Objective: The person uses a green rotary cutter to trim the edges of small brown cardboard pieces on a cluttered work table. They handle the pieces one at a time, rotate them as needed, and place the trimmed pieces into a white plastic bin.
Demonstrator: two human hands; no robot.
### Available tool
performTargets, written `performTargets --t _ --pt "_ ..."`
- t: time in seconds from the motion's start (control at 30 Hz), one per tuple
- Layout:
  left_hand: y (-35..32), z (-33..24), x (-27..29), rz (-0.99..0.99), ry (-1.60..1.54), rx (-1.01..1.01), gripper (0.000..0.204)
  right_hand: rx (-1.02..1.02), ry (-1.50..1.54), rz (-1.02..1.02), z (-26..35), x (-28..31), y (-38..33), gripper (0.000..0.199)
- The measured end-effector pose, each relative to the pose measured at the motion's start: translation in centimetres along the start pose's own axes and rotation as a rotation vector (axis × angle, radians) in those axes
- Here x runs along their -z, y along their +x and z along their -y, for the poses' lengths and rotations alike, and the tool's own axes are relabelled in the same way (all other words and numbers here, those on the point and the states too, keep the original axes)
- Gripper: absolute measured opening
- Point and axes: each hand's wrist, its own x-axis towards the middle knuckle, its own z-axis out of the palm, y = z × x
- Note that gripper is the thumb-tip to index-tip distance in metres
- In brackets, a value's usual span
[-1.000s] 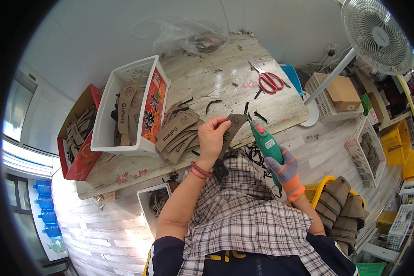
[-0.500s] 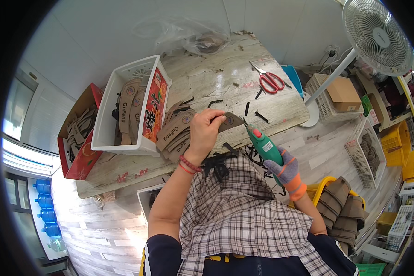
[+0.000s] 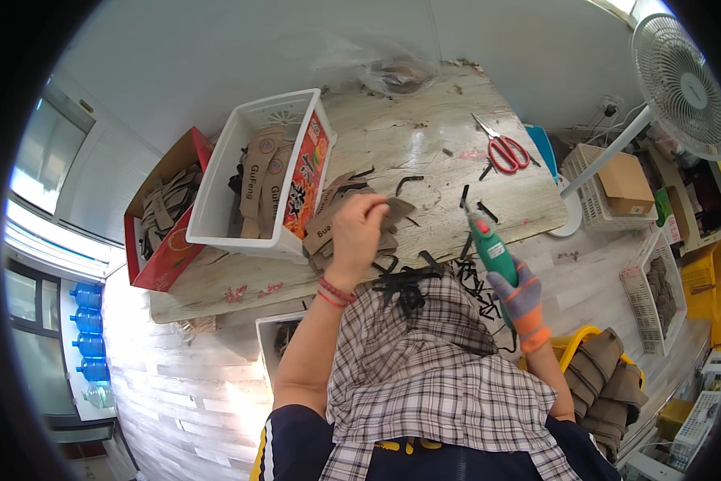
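My bare left hand, a red bead bracelet on its wrist, is closed with thumb and fingers pinched on a brown fabric piece. It is right over a heap of similar brown pieces with dark lettering, so where the held piece ends is hard to tell. In my gloved right hand is a green handheld electric cutter with a red button, its narrow tip pointing away from me toward the table edge. Short black strips lie on the plaid cloth over my lap, and more lie on the table.
Red-handled scissors rest at the table's right. At left stand a white bin of brown pieces and a red box. A fan rises at far right; a yellow basket holding brown pieces is by my right arm.
My left hand has drawn the brown piece back from the cutter's tip, over the heap. The cutter is now apart from it. The whole view has shifted right.
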Motion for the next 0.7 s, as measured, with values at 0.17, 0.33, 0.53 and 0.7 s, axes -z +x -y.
performTargets --t 0.17,0.33,0.53,0.7 --pt "-0.5 4.9 3.3 0.113 0.669 -0.029 0.09 0.119 -0.385 -0.117 -0.9 -0.4 4.0 0.058" --pt "-1.1 5.4 4.2 0.508 0.941 0.234 0.13 0.189 -0.9 -0.102 1.1 -1.6 8.5 0.071" --pt "-0.5 5.8 4.6 0.567 0.9 0.18 0.108 0.305 -1.125 -0.07 0.5 -3.1 13.8 0.07" --pt "-1.3 7.2 4.7 0.474 0.887 -0.004 0.1 0.511 -1.217 -0.211 -0.7 -4.2 15.1 0.068"
